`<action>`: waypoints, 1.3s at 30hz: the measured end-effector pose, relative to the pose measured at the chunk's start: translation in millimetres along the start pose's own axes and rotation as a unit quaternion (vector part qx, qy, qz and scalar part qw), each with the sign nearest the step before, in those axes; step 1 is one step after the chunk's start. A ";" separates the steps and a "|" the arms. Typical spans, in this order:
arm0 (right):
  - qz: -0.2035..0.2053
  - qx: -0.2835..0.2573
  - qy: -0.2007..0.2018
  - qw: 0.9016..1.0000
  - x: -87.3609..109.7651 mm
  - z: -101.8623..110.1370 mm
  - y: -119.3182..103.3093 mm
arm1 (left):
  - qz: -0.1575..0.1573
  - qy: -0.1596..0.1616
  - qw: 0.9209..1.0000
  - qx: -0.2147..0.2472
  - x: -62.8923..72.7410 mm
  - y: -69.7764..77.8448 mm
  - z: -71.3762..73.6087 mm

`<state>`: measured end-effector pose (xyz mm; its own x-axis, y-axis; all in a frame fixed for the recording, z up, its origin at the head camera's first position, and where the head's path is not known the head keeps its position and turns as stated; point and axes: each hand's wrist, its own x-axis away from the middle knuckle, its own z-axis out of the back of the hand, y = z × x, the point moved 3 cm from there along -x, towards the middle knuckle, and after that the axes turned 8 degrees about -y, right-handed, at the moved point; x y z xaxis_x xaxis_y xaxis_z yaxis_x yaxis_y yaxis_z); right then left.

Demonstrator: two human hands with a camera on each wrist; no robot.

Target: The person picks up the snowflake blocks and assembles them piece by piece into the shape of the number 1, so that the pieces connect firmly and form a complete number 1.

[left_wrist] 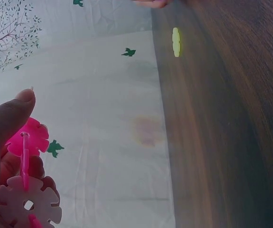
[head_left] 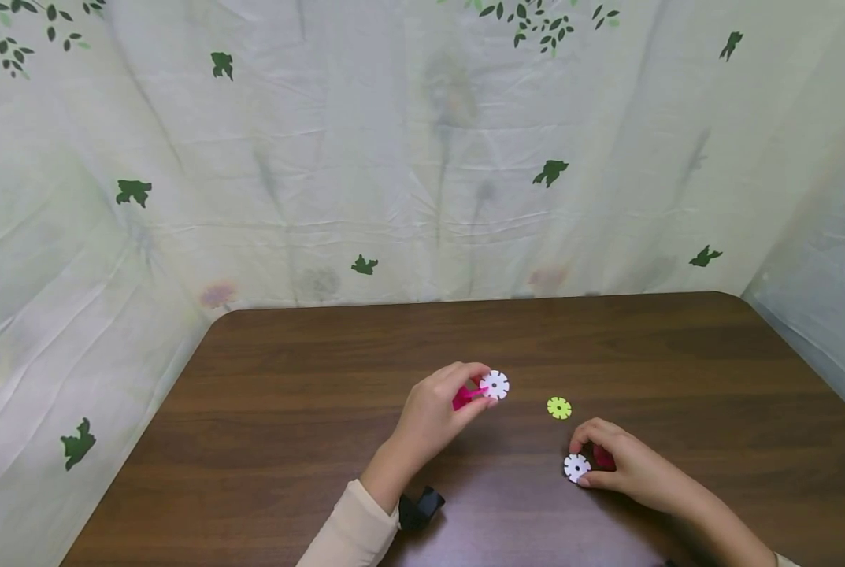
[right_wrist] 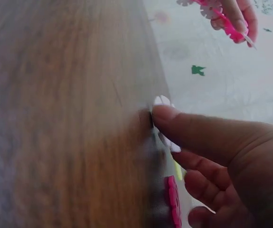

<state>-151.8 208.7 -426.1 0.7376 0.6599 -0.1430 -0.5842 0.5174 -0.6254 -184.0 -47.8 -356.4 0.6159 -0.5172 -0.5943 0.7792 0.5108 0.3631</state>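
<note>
My left hand (head_left: pixel 432 405) is raised over the table and grips pink and white notched plastic discs slotted together. In the left wrist view a pink disc (left_wrist: pixel 35 135) sits by the thumb, and a white disc (left_wrist: pixel 17 197) with a square centre hole is below it. My right hand (head_left: pixel 628 465), low over the table, pinches a separate white notched disc (head_left: pixel 576 468) between thumb and fingertips. Beneath that hand's palm lies a dark pink disc (right_wrist: pixel 173 202), partly hidden in the head view. A yellow-green notched disc (head_left: pixel 559 407) lies flat between the hands, slightly farther back.
The brown wooden table (head_left: pixel 287 409) has rounded far corners. Behind it and at both sides hangs a pale cloth (head_left: pixel 394 157) with green leaf prints. A black device (head_left: pixel 422 508) is strapped to the left wrist, beside the cream sleeve (head_left: pixel 354 528).
</note>
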 end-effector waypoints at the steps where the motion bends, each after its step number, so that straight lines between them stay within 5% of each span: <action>1: -0.005 -0.009 -0.002 1.000 -0.5 0.1 0.0 | 0.001 0.000 1.000 0.000 0.0 0.0 0.0; 17: -0.016 -0.112 0.043 0.993 -13.4 18.8 -11.8 | -0.002 -0.002 1.000 0.003 -0.2 0.7 0.1; 27: 0.057 -0.087 0.086 0.991 -33.4 37.7 -31.0 | -0.001 -0.001 1.000 -0.003 0.0 1.3 0.7; 39: -0.005 -0.111 0.122 0.986 -63.3 43.0 -51.0 | 0.004 -0.005 1.000 -0.001 0.7 0.6 0.7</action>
<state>-183.3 164.0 -352.2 0.8180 0.4904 -0.3007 -0.5089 0.3730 -0.7758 -183.0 -48.4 -356.1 0.6235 -0.5194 -0.5843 0.7739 0.5160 0.3671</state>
